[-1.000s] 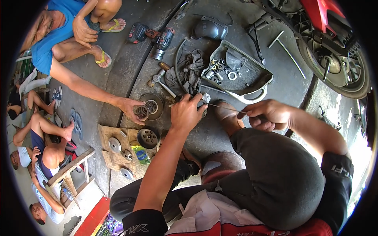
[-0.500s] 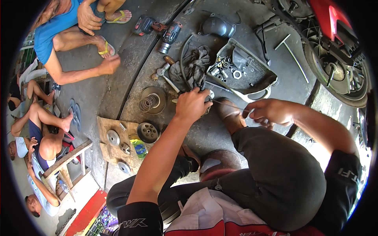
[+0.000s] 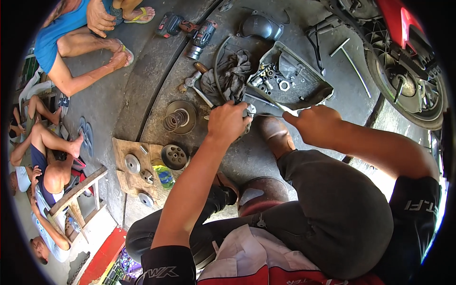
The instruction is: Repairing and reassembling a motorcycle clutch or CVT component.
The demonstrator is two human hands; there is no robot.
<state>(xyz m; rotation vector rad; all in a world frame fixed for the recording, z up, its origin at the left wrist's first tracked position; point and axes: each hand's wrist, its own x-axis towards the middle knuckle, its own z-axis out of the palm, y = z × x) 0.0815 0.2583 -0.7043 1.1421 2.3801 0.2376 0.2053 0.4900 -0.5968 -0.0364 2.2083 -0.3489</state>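
My left hand [image 3: 230, 122] is closed around a small metal part [image 3: 250, 110], mostly hidden by the fingers, with a bright end showing past them. My right hand [image 3: 315, 125] makes a fist around one end of a thin metal rod [image 3: 270, 115]; its grip end is hidden in the fist. The rod runs level from the fist to the part in my left hand. Both hands are above the floor, over my brown shoe [image 3: 274, 134]. A hammer [image 3: 198, 88] and a dark rag [image 3: 232, 76] lie just beyond my left hand.
Beyond my right hand sits a grey tray [image 3: 316, 90] of nuts and sockets. A cordless impact driver [image 3: 204, 39], T-handle wrench [image 3: 355, 69] and spring on a disc [image 3: 176, 119] lie around. Wooden board [image 3: 124, 178] holds parts. Motorcycle wheel [image 3: 403, 90] stands right; people sit left.
My right hand has moved up and slightly left, and its loose fingers have closed into a fist on the rod. The rod is now more level. My left hand has shifted slightly left.
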